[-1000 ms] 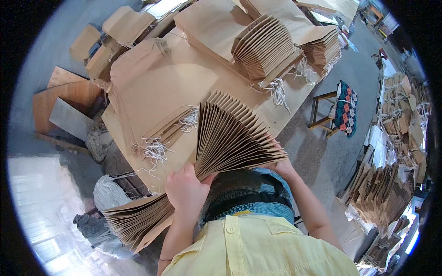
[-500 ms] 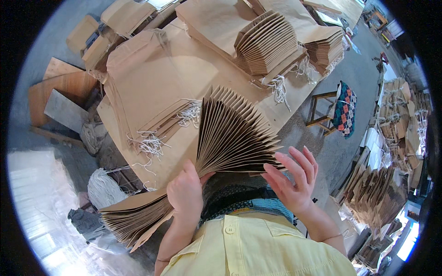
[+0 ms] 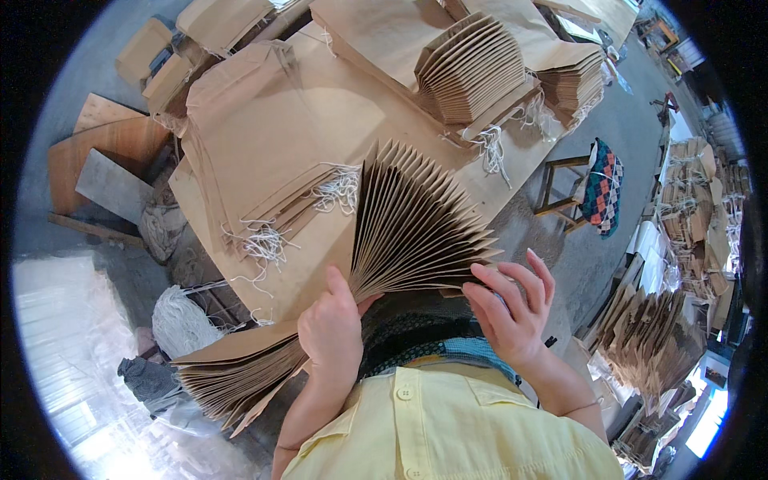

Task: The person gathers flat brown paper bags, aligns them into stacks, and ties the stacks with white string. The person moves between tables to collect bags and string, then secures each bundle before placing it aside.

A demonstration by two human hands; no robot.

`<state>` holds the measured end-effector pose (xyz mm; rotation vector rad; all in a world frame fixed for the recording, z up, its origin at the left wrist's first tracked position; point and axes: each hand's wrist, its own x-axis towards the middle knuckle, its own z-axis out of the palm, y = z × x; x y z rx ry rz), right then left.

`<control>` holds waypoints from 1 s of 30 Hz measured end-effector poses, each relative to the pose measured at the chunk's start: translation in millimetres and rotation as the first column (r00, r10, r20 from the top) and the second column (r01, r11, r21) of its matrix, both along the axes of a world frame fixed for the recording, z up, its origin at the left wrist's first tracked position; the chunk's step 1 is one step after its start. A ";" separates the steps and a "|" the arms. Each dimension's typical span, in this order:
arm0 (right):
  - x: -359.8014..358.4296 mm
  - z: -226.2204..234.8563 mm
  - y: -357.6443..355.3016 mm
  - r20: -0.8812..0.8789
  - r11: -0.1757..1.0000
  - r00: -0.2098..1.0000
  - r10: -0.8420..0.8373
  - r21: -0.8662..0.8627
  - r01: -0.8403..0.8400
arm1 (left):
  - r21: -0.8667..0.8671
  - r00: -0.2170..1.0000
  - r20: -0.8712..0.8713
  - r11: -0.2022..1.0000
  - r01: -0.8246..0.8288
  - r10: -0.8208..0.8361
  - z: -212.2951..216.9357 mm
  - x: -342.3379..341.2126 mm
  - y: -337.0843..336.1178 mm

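Your left hand (image 3: 330, 330) grips base of fanned brown paper-bag stack (image 3: 416, 228), fingers curled; your right hand (image 3: 512, 316) fingers spread, fingertips touching fan's lower edge.

The left hand (image 3: 332, 332) pinches the near corner of a fanned stack of brown paper bags (image 3: 416, 224), which stands spread over the table (image 3: 264, 136). The right hand (image 3: 512, 308) is open, fingertips touching the fan's right edge. A second bag stack (image 3: 240, 372) lies near left. Further stacks (image 3: 472, 68) sit far on the table. A stool with a patterned cushion (image 3: 600, 188) stands right.
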<state>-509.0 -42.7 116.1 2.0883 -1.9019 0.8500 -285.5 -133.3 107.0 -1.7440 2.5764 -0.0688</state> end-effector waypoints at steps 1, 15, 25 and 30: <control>0.9 -0.3 -0.6 0.006 1.000 1.000 -0.008 -0.002 0.008 | -0.004 1.000 -0.001 1.000 0.001 -0.001 -1.3 0.2 0.0; 4.7 3.5 -18.5 -0.066 0.995 0.998 0.012 0.103 -0.005 | -0.011 1.000 0.007 1.000 -0.009 0.009 -1.5 0.1 0.8; 6.1 4.9 -32.3 -0.091 0.990 0.995 0.028 0.141 -0.015 | 0.117 0.989 -0.053 0.984 -0.132 0.138 0.2 -5.3 0.9; 6.6 3.8 -36.2 -0.048 0.991 0.998 0.050 0.130 -0.043 | -0.007 0.999 0.024 1.000 -0.020 0.021 -2.0 0.6 1.5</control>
